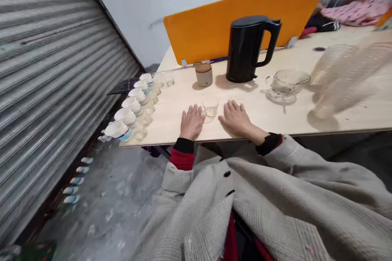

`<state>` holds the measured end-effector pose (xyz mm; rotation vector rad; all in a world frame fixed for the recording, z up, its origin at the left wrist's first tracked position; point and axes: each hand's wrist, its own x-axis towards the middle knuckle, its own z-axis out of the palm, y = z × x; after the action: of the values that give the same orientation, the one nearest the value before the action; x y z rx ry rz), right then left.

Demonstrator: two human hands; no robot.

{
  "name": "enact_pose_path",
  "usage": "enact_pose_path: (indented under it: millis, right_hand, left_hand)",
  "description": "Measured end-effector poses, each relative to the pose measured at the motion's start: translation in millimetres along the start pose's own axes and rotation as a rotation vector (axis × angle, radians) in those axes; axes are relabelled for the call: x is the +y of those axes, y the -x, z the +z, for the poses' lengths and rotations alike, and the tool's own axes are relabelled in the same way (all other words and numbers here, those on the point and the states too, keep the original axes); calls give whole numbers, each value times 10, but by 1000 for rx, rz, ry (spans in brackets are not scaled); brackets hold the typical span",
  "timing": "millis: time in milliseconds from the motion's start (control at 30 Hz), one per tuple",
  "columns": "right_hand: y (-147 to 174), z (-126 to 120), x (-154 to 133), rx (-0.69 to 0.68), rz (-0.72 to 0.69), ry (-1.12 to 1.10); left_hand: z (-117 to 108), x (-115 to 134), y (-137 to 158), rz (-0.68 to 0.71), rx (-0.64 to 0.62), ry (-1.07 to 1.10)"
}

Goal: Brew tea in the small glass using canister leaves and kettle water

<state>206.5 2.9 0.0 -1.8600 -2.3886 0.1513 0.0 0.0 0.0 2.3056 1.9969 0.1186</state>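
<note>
My left hand [192, 122] rests palm down on the pale wooden table [171, 106], fingers stretched out. Flat on the same surface, to the right, lies my right hand [235, 118], its fingers spread. Between them stands a small clear plastic cup [210, 109], upright. The fingertips of my left hand are close beside the cup; whether they touch it I cannot tell. Behind the cup sit a grey jar with a brown lid [204, 74] and a black electric kettle [251, 49], its handle to the right.
White paper cups [125, 117] and clear cups [147, 119] line the left edge. At right stand a ribbed glass cup [288, 81] on a saucer and blurred stacks of clear cups [337, 81]. An orange divider [202, 28] runs behind; more paper cups [76, 180] are on the floor.
</note>
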Motion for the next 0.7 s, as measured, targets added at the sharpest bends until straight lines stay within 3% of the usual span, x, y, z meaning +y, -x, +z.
enact_pose_path:
  millis: [333,433,567,700]
  right_hand:
    - [-7,13,22,5,-18,-12]
    - [18,52,89,67,-50,-47]
    - [174,-69,410,394,-28,-219]
    - [419,-467,871,817,226,-372]
  left_hand:
    - [-17,13,1,1,-1,15]
    - [-10,-4,2,10,2,-1]
    - [13,-34,-11,11,-3,-27]
    - [25,-46,-25,16,10,-16]
